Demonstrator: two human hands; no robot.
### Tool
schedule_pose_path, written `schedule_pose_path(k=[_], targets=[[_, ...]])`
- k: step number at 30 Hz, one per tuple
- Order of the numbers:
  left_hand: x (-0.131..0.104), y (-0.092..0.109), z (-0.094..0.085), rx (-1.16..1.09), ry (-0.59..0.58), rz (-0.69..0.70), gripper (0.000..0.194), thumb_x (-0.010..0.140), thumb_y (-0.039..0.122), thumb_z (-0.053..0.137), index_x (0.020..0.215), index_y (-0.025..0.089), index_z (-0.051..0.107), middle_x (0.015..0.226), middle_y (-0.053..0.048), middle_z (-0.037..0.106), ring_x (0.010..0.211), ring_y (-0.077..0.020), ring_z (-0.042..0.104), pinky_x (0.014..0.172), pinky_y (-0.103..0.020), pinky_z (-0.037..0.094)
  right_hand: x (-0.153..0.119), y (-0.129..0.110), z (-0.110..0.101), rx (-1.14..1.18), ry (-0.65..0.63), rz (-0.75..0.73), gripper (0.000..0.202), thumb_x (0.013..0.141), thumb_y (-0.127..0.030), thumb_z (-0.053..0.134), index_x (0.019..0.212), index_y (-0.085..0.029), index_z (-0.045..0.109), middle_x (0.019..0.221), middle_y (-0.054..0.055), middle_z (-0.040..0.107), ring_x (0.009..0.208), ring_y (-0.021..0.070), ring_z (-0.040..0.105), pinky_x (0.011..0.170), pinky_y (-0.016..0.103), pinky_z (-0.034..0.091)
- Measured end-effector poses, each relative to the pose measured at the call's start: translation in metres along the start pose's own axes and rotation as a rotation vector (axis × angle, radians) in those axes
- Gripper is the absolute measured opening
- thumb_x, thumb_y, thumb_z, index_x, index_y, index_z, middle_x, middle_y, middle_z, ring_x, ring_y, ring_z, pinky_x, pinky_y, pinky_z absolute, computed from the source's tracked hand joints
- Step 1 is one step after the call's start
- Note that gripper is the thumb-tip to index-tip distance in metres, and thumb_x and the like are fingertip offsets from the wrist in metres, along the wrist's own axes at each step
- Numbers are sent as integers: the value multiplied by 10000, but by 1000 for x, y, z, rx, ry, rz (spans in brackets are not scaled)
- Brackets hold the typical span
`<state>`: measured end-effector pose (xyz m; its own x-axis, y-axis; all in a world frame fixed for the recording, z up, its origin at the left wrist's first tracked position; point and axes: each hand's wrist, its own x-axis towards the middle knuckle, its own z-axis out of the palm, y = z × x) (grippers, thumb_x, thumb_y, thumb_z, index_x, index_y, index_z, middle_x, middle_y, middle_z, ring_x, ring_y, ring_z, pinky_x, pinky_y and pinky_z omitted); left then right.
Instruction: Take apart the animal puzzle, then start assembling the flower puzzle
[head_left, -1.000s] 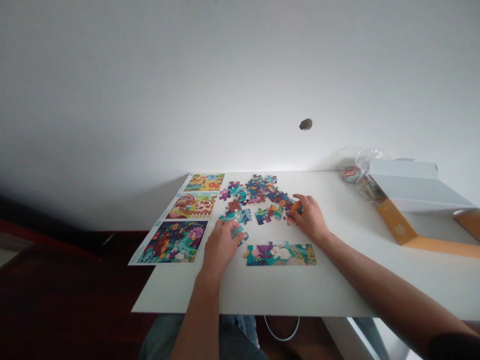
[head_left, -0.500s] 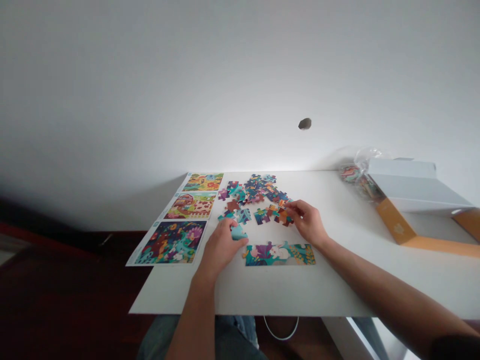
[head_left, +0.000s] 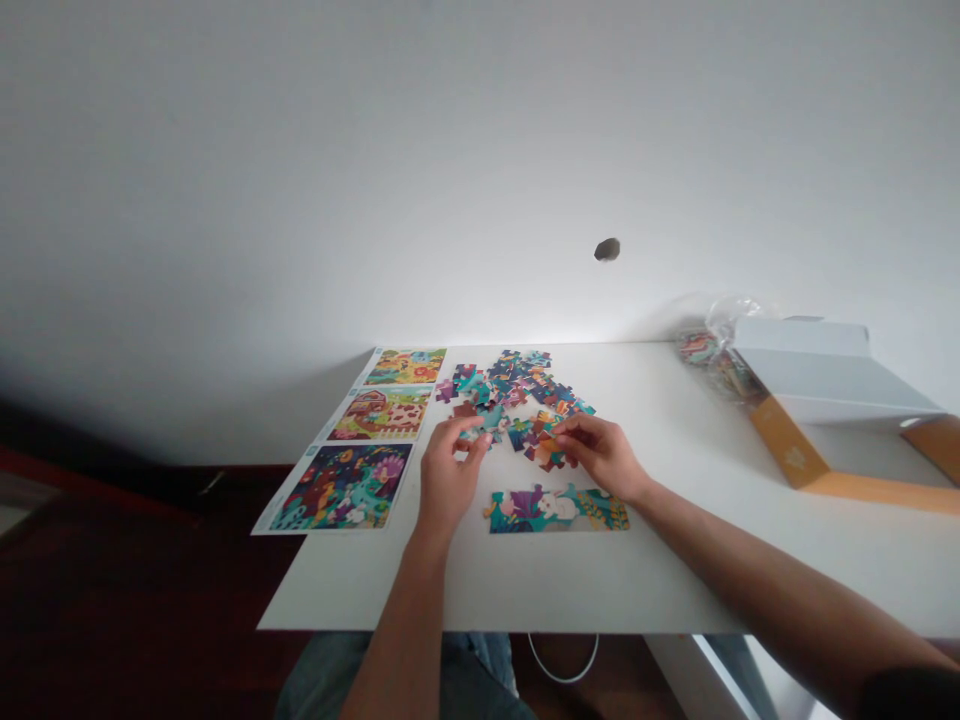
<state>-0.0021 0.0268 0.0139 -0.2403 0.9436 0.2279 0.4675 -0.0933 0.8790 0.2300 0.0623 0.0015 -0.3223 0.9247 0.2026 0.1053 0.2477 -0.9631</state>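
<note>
My left hand (head_left: 450,475) hovers at the left side of the loose puzzle pieces (head_left: 517,380), thumb and forefinger apart. A teal puzzle piece (head_left: 492,416) lies just beyond its fingertips. My right hand (head_left: 604,455) pinches an orange puzzle piece (head_left: 550,446) at the near side of the pile; the fingers partly cover it. Closer to me lies a joined strip of puzzle (head_left: 559,509) showing a white rabbit and leaves. Its right end is near my right wrist.
Left of the pieces lies a sheet with three printed pictures (head_left: 341,487), overhanging the white table's (head_left: 360,585) left edge. At the right are an open orange-and-white box (head_left: 795,450) and a clear plastic bag with pieces (head_left: 701,347). A wall stands behind.
My left hand has moved forward and let go of the teal piece, which now lies by the pile. My right hand has shifted left and slightly nearer, with an orange piece at its fingertips.
</note>
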Motion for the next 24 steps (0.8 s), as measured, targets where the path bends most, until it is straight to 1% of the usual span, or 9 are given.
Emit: schedule_pose_path(k=[4,7,10,12,14,16,18,21,24], targets=[[-7,10,5,26,-259,42,288,835,413,605,1017,206,688,978,-31,705,715,-135,604,600,-224,501,-2,0,5,150,-71,43,324,829,-478,667,934,-173,636,736,30,674,588,146,622,578,287,523],[-10,12,10,13,-409,79,241,852,378,585,952,193,703,875,-20,717,730,-151,627,659,-240,506,-4,-1,5,162,-164,62,329,846,-483,646,952,-172,623,734,30,677,632,159,649,617,296,536],[-9,9,4,-3,-409,79,277,882,345,533,1036,188,701,989,-45,732,819,-175,665,746,-264,520,-5,-6,2,-56,-261,-9,308,868,-462,625,998,-183,639,775,26,670,620,132,607,579,254,487],[-7,4,-7,20,-369,68,350,893,332,497,1164,198,672,1163,-62,700,912,-193,672,804,-285,523,-6,-10,0,-281,-320,-132,298,845,-427,665,1032,-196,661,811,24,664,620,117,553,580,241,444],[-4,-1,-20,96,-362,57,394,895,311,466,1225,203,653,1219,-64,680,1007,-214,659,873,-312,509,-6,-13,-2,-430,-363,-238,298,819,-393,702,1047,-203,673,820,21,659,635,115,515,615,245,424],[-3,-7,-31,195,-371,68,411,883,269,440,1221,202,664,1196,-63,692,1058,-227,644,935,-340,481,-6,-14,-3,-478,-376,-275,287,827,-376,697,1051,-199,672,810,18,655,641,116,495,636,249,412],[-4,-12,-39,283,-427,72,408,856,224,440,1172,214,698,1125,-60,718,1024,-227,652,930,-342,476,-6,-13,-3,-481,-375,-269,269,845,-360,677,1056,-194,668,807,16,654,633,113,482,631,244,403],[-5,-15,-42,339,-519,74,369,840,217,459,1068,234,748,1014,-55,728,919,-212,665,864,-317,488,-5,-11,-3,-478,-375,-244,249,856,-340,660,1057,-193,665,806,13,649,625,111,472,611,235,394],[-6,-11,-42,349,-527,78,311,840,265,497,988,239,769,971,-55,706,881,-207,657,847,-315,484,-5,-10,-4,-488,-384,-225,242,866,-344,643,1055,-195,664,802,12,648,632,116,483,611,236,394]])
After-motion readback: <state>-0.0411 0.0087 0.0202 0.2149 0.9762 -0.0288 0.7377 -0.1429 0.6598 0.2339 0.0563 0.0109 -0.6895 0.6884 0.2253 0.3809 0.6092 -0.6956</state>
